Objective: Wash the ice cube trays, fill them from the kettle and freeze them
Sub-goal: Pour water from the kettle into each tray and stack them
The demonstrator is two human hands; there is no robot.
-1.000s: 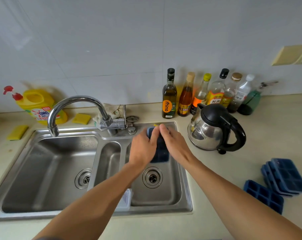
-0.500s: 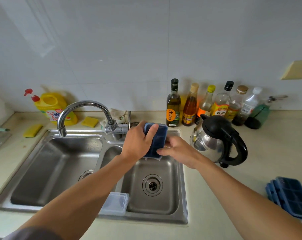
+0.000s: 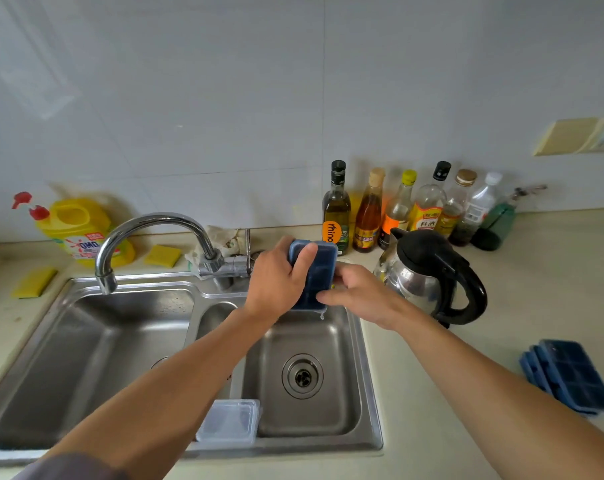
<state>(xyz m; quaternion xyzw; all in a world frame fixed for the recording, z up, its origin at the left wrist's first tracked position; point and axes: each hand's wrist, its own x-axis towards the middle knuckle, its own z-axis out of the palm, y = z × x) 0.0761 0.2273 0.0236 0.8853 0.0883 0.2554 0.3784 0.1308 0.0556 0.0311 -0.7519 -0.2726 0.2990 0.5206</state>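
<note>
I'm holding 2 arms forward; my left hand (image 3: pixel 276 285) is gripping the ice cube tray (image 3: pixel 320 268), thumb across it, my right hand (image 3: pixel 359 296) pinching its lower edge.

The left hand (image 3: pixel 276 282) covers the nine o'clock side of the blue ice cube tray (image 3: pixel 319 271), and the right hand (image 3: pixel 359 296) hides its five o'clock corner. A yellow sliver (image 3: pixel 333 287) shows beside that hand (too little to name it). The left forearm (image 3: pixel 196 368) hides most of the big basin's drain (image 3: pixel 159 362). At three o'clock from the sink (image 3: pixel 373 393), the stacked trays (image 3: pixel 570 375) overlap, so their number is unclear. At two o'clock the wall plate (image 3: pixel 577 135) is blurred and cut by the edge. The bottle labels (image 3: pixel 426 220) are mostly unreadable.
</note>
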